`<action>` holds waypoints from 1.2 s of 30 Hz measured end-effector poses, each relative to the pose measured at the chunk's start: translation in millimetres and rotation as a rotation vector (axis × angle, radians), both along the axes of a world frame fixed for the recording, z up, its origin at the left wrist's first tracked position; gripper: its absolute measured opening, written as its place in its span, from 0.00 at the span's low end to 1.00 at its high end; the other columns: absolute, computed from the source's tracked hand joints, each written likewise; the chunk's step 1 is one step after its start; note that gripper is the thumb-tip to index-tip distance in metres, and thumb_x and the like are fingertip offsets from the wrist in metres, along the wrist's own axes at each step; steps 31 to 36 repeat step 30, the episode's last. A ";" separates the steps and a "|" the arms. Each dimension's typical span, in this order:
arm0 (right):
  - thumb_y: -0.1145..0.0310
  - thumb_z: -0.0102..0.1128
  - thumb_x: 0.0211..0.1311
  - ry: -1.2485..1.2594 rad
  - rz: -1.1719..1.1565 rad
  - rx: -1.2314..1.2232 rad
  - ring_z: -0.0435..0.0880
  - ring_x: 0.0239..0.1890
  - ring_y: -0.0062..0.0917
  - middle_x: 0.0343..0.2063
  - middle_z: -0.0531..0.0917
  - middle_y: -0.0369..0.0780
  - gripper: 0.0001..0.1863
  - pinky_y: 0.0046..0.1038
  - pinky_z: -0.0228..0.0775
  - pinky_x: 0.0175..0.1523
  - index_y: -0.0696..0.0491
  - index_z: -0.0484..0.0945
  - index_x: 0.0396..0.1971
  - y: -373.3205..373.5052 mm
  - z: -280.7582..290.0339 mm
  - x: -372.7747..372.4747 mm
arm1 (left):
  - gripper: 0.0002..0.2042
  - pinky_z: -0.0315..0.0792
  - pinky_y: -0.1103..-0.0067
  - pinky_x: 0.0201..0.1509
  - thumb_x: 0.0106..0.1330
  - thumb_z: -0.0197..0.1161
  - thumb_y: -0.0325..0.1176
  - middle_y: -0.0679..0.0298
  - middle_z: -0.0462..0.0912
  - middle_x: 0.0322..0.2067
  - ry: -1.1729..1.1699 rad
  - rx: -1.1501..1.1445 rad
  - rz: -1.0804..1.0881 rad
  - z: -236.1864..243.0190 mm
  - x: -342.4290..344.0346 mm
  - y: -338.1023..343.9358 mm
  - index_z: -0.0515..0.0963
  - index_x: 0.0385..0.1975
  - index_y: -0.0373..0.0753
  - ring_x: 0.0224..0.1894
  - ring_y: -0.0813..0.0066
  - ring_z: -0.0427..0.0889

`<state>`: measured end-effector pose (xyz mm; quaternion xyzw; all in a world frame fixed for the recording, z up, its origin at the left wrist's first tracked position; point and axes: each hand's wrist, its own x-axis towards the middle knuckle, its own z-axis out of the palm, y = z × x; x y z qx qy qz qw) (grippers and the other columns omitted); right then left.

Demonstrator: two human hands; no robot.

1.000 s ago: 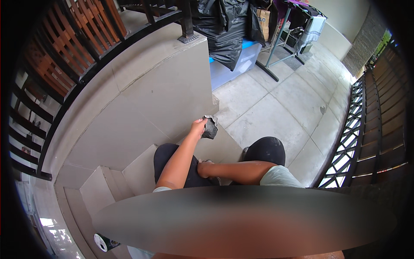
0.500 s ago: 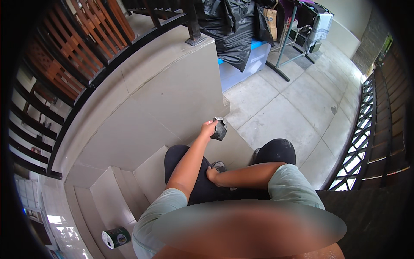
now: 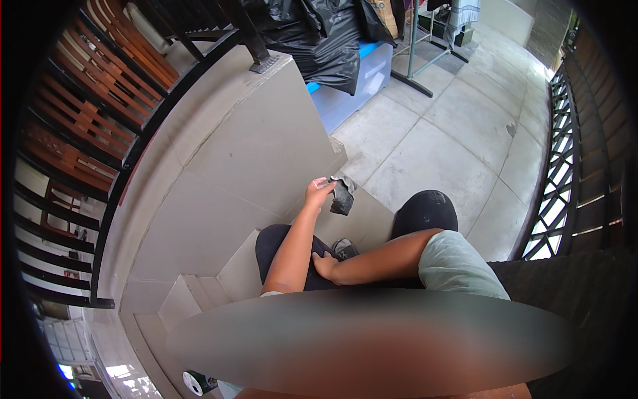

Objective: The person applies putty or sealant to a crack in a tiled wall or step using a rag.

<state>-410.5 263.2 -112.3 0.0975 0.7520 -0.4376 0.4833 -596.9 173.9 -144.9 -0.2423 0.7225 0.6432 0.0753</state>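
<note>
Out over the steps, my left hand [image 3: 320, 190] pinches a dark grey, crumpled piece with a lighter grey rim [image 3: 342, 197]. It hangs from the fingertips, and I cannot make out its exact kind. My right hand [image 3: 325, 266] lies against my dark-trousered left leg [image 3: 274, 243], its fingers resting on the cloth and partly hidden. Just beyond that hand, a grey and black shoe [image 3: 345, 249] shows between my legs. My right knee [image 3: 426, 211] is bent, to the right of the shoe.
Tiled steps [image 3: 199, 293] descend at lower left, where a green can with a white end [image 3: 193, 383] lies. A low wall [image 3: 232, 149] with black railing [image 3: 119, 179] runs along the left. Ahead stand a storage box [image 3: 352, 90] under black plastic and a drying rack [image 3: 413, 63].
My view has shifted, so the wall and railing sit differently in it. The crumpled piece now hangs more loosely from my left fingertips. My right hand stays at my leg.
</note>
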 end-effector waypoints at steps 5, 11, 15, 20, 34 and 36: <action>0.40 0.35 0.70 -0.019 0.018 0.000 0.55 0.74 0.41 0.71 0.58 0.53 0.43 0.36 0.48 0.75 0.59 0.50 0.72 0.4 2.2 -2.1 | 0.36 0.74 0.73 0.54 0.55 0.76 0.33 0.51 0.81 0.46 0.021 -0.001 -0.037 5.3 3.1 2.6 0.63 0.62 0.30 0.47 0.68 0.82; 0.40 0.36 0.69 -0.017 0.009 0.018 0.56 0.73 0.42 0.70 0.59 0.54 0.43 0.36 0.49 0.75 0.58 0.49 0.73 -3.4 -0.4 -0.1 | 0.42 0.74 0.73 0.54 0.54 0.76 0.32 0.50 0.80 0.47 0.057 -0.034 -0.034 -7.8 3.3 -3.0 0.58 0.67 0.35 0.48 0.68 0.81; 0.40 0.36 0.69 -0.025 0.013 0.017 0.56 0.73 0.42 0.70 0.59 0.54 0.43 0.35 0.49 0.75 0.58 0.49 0.73 -3.2 -0.3 -1.3 | 0.46 0.73 0.72 0.56 0.54 0.76 0.31 0.48 0.80 0.48 0.054 -0.065 -0.015 -11.1 1.5 -1.9 0.52 0.71 0.37 0.48 0.67 0.81; 0.40 0.36 0.69 -0.014 0.018 0.023 0.57 0.73 0.42 0.70 0.59 0.55 0.43 0.35 0.49 0.75 0.59 0.50 0.73 -3.2 -4.3 -1.6 | 0.49 0.72 0.71 0.57 0.54 0.76 0.31 0.47 0.81 0.48 0.074 -0.067 -0.043 -12.0 -1.1 -0.8 0.50 0.72 0.37 0.49 0.66 0.81; 0.40 0.37 0.69 -0.052 0.084 0.017 0.57 0.73 0.42 0.69 0.60 0.55 0.44 0.36 0.50 0.74 0.60 0.51 0.72 -1.1 -3.0 0.4 | 0.50 0.70 0.70 0.60 0.53 0.77 0.33 0.49 0.83 0.46 0.104 -0.071 -0.048 -9.9 3.7 -8.8 0.49 0.73 0.38 0.51 0.65 0.81; 0.40 0.37 0.69 -0.052 0.084 0.017 0.57 0.73 0.42 0.69 0.60 0.55 0.44 0.36 0.50 0.74 0.60 0.51 0.72 -1.1 -3.0 0.4 | 0.50 0.70 0.70 0.60 0.53 0.77 0.33 0.49 0.83 0.46 0.104 -0.071 -0.048 -9.9 3.7 -8.8 0.49 0.73 0.38 0.51 0.65 0.81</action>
